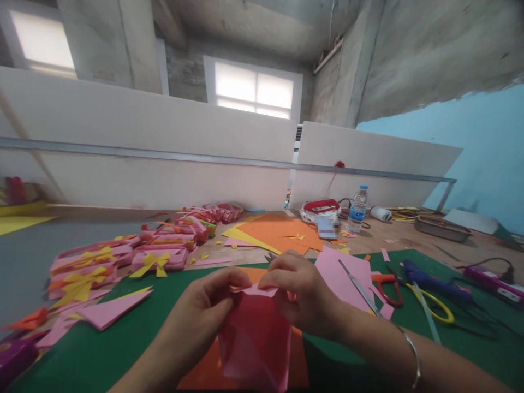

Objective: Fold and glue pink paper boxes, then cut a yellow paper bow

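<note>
A folded pink paper sheet (256,338) is held up in front of me over the green cutting mat (123,349). My left hand (208,303) pinches its top left edge, fingers closed on the fold. My right hand (301,286) pinches the top right edge beside it, a metal bangle on that wrist. An orange sheet (204,371) lies on the mat under the pink paper.
Finished pink paper baskets with yellow bows (151,257) lie in a heap at the left. Orange and yellow sheets (278,229) lie behind. A metal ruler (360,292), scissors (388,289), a blue glue gun (434,281) and a water bottle (358,207) are at the right.
</note>
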Motion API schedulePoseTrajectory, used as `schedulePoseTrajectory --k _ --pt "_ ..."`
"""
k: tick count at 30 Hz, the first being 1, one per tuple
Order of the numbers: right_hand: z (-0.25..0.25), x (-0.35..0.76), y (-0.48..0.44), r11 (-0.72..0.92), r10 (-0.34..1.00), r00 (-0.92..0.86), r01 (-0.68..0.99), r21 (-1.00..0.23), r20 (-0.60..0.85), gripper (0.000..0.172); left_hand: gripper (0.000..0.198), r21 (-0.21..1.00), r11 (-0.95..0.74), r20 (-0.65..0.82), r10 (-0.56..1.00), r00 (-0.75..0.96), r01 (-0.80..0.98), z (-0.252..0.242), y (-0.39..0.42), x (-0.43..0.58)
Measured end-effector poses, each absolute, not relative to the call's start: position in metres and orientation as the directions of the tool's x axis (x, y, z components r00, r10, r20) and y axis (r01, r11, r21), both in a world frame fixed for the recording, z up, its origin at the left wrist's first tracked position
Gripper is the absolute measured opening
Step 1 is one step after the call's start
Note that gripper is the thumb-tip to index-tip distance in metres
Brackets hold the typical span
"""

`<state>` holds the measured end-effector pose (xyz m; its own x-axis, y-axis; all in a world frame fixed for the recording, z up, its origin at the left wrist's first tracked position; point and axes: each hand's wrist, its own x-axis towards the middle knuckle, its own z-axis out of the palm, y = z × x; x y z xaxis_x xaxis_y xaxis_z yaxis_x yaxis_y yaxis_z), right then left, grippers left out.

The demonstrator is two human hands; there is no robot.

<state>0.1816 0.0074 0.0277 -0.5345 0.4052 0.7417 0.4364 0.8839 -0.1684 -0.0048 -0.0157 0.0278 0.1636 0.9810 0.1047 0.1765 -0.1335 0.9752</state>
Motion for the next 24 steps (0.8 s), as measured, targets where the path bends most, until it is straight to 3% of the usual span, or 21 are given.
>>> schedulePoseTrajectory --k 4,8,13,16,21,24 --pt "0.023 0.18 0.007 0.9 0.351 -0.528 0.419 -0.122 0.773 0.024 0.013 0.95 -0.183 0.143 0.975 0.168 0.254 0.031 -0.018 -0.005" --pt "0.016 0.177 0.007 0.894 0.273 -0.574 0.447 0.016 0.772 0.017 0.018 0.945 -0.176 0.132 0.977 0.169 0.277 0.034 -0.019 -0.004" --pt "0.012 0.177 0.006 0.842 0.154 -0.585 0.5 0.204 0.797 0.016 0.023 0.998 0.043 -0.048 0.994 0.1 0.046 0.035 -0.016 -0.002" --pt "0.015 0.178 0.003 0.823 0.065 -0.603 0.482 0.299 0.795 0.014 0.037 0.977 0.202 -0.199 0.979 0.043 -0.074 0.031 -0.011 -0.003" --pt "0.019 0.176 -0.002 0.792 -0.005 -0.6 0.486 0.369 0.8 0.011 0.026 0.957 0.284 -0.256 0.923 0.286 -0.059 0.022 -0.005 -0.01" --pt "0.019 0.177 -0.003 0.792 -0.003 -0.614 0.48 0.377 0.79 0.011 0.026 0.968 0.248 -0.25 0.921 0.299 0.045 0.023 -0.006 -0.014"
